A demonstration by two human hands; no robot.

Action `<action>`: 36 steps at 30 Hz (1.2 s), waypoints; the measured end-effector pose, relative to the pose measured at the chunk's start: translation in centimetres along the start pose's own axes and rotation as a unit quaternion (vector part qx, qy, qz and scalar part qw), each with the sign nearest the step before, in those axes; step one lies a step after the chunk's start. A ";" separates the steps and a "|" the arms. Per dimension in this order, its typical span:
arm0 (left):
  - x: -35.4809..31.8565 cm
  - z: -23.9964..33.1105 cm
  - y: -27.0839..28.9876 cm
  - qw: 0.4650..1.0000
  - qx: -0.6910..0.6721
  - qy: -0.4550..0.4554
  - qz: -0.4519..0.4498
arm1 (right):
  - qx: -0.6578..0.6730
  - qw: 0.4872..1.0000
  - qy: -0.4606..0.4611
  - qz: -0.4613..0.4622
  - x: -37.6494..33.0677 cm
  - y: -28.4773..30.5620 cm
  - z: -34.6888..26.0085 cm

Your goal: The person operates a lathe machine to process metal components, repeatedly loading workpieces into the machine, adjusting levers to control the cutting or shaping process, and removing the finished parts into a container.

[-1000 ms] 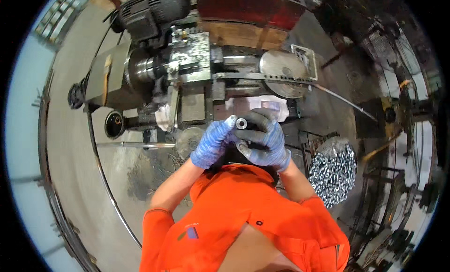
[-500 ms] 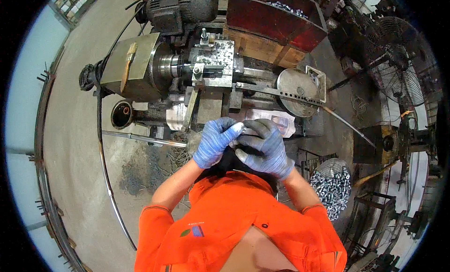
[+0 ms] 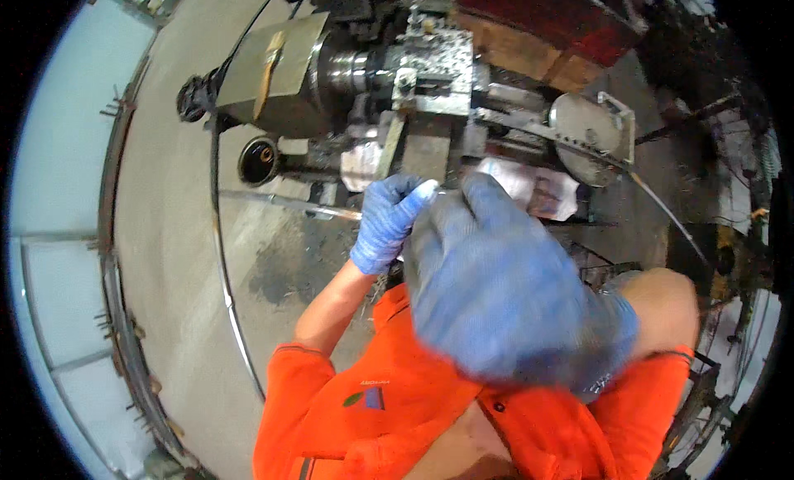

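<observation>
My left hand (image 3: 387, 225), in a blue glove, is curled in front of the lathe (image 3: 430, 91), and a small pale metal part (image 3: 431, 185) shows at its fingertips. My right hand (image 3: 504, 294), also in a blue glove, is raised close to the camera and blurred. Its back faces me and hides whatever lies under it. Both orange sleeves come in from the lower edge. The two hands overlap near the metal part.
A round metal disc (image 3: 589, 128) sits on the lathe's right end. A crumpled white cloth (image 3: 538, 190) lies below the machine bed. A dark round can (image 3: 260, 160) stands on the concrete floor at the left, beside a long thin rod (image 3: 281, 204).
My right hand has risen toward the camera and now covers the dark metal part that both hands held before. The view has tilted closer to the lathe.
</observation>
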State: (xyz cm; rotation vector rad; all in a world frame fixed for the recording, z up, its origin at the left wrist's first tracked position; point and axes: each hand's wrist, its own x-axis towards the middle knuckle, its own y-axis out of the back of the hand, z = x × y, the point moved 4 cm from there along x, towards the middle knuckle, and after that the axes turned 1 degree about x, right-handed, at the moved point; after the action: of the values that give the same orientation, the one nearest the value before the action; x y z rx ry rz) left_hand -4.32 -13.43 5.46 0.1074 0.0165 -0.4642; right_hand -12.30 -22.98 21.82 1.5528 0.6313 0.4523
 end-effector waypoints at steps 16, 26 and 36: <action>-1.0 2.0 -0.9 0.992 0.007 0.114 -0.048 | 0.019 0.991 0.112 0.070 -0.6 2.8 -1.9; 0.2 0.9 -1.5 0.988 -0.041 0.104 -0.107 | 0.019 0.991 0.113 0.071 -0.6 2.9 -1.4; 0.8 0.5 -2.2 0.992 -0.028 0.068 -0.102 | 0.018 0.992 0.094 0.082 -1.8 4.2 -1.3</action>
State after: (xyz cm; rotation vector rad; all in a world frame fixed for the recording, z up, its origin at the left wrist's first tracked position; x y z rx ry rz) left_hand -4.60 -15.85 5.69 0.0830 0.1761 -0.6597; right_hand -13.93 -23.17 26.22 1.6150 0.6616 0.7205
